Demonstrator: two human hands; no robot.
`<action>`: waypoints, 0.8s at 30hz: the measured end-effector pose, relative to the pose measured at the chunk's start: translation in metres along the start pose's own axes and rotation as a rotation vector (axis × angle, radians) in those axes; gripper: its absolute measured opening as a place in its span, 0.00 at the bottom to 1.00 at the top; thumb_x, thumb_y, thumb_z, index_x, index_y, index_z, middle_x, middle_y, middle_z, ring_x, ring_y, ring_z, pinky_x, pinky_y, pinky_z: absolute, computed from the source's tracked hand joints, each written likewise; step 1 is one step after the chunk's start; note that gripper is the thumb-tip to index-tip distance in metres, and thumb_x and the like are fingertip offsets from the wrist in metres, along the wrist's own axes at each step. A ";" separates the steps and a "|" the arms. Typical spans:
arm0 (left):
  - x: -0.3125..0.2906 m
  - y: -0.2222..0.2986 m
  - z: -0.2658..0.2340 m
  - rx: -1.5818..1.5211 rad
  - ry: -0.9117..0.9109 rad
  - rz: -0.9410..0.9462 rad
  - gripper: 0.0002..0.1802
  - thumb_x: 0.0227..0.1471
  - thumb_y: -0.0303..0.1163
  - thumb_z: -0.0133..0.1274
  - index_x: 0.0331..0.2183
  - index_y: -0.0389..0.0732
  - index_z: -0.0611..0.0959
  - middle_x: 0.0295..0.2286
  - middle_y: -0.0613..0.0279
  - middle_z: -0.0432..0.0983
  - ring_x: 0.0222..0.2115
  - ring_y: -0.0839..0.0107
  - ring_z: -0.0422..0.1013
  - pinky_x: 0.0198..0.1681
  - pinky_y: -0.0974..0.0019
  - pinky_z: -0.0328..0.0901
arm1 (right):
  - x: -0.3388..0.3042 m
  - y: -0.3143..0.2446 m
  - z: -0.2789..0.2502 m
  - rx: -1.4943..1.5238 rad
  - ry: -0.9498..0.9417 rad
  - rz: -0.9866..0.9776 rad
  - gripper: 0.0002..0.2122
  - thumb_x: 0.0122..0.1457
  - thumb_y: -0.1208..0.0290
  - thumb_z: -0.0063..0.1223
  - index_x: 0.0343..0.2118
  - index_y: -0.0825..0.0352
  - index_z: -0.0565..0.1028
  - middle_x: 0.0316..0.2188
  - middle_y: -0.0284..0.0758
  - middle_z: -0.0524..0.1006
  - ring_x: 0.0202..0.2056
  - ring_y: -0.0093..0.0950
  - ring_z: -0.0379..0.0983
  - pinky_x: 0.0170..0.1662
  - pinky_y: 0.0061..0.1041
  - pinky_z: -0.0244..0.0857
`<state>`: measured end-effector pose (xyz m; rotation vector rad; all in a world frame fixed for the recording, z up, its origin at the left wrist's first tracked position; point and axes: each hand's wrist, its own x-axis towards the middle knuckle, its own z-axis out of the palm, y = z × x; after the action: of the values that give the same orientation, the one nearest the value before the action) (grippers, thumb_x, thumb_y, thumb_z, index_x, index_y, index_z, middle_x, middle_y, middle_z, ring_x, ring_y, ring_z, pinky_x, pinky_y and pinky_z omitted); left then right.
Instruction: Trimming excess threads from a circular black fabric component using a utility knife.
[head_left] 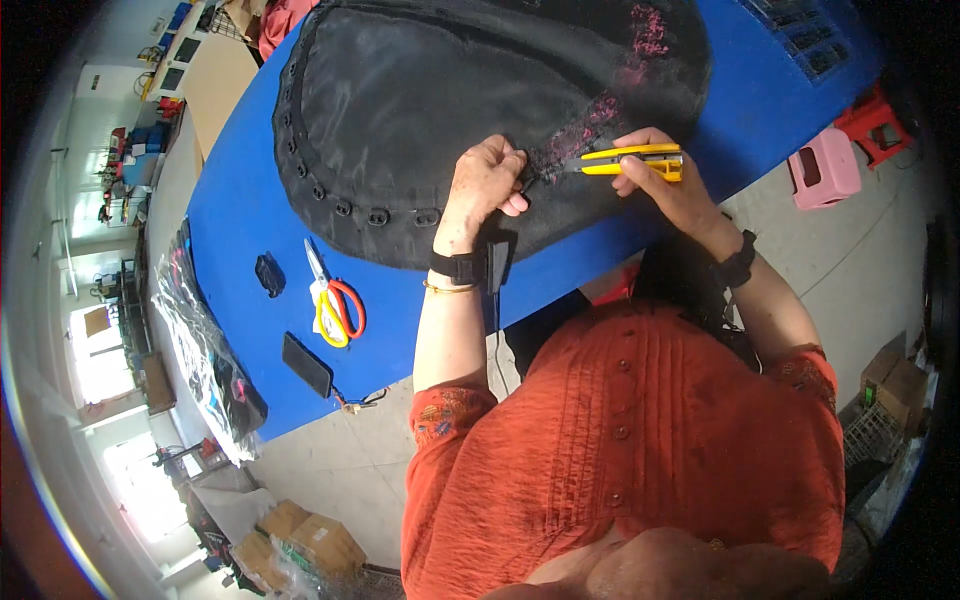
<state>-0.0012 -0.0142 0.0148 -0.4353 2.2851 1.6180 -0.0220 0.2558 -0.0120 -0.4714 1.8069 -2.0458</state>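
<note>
A large black fabric piece with a curved edge lies on the blue table. Dark fittings run along that edge, and pink fluff or thread bits are scattered over its right part. My right hand is closed round a yellow utility knife, its tip pointing left toward the fabric. Just left of that tip, my left hand has its fingers curled and pinches the black fabric; the pinched bit is mostly hidden.
Scissors with red and yellow handles, a phone-like black slab and a small black object lie on the table's left. Plastic-wrapped goods line its left end. Pink and red stools stand at right.
</note>
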 end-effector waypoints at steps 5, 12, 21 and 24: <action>-0.001 -0.003 -0.002 -0.073 -0.007 -0.020 0.09 0.61 0.31 0.49 0.29 0.38 0.73 0.19 0.63 0.72 0.14 0.71 0.73 0.16 0.71 0.70 | -0.001 0.001 -0.002 0.012 -0.017 0.017 0.14 0.64 0.65 0.53 0.47 0.67 0.70 0.31 0.36 0.78 0.29 0.20 0.76 0.32 0.19 0.73; -0.002 -0.013 -0.008 -0.221 -0.047 -0.001 0.06 0.61 0.30 0.46 0.32 0.39 0.74 0.19 0.61 0.73 0.15 0.71 0.74 0.18 0.70 0.71 | -0.001 -0.005 0.004 0.062 0.033 -0.020 0.14 0.65 0.65 0.51 0.48 0.68 0.69 0.31 0.37 0.79 0.31 0.22 0.78 0.34 0.21 0.75; -0.004 -0.013 -0.006 -0.211 -0.048 0.023 0.05 0.60 0.29 0.46 0.32 0.38 0.74 0.20 0.62 0.73 0.15 0.71 0.74 0.19 0.70 0.72 | 0.017 -0.003 0.041 0.110 -0.002 -0.064 0.15 0.65 0.69 0.52 0.51 0.68 0.68 0.41 0.39 0.77 0.40 0.27 0.78 0.44 0.27 0.76; -0.005 -0.012 -0.006 -0.206 -0.047 0.034 0.08 0.60 0.29 0.46 0.31 0.36 0.73 0.20 0.61 0.74 0.16 0.71 0.75 0.19 0.71 0.71 | 0.018 -0.001 0.045 0.101 -0.015 -0.050 0.16 0.65 0.68 0.52 0.52 0.68 0.68 0.41 0.40 0.76 0.40 0.28 0.78 0.44 0.27 0.77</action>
<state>0.0080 -0.0234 0.0088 -0.4028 2.1118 1.8686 -0.0167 0.2081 -0.0050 -0.5060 1.6898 -2.1497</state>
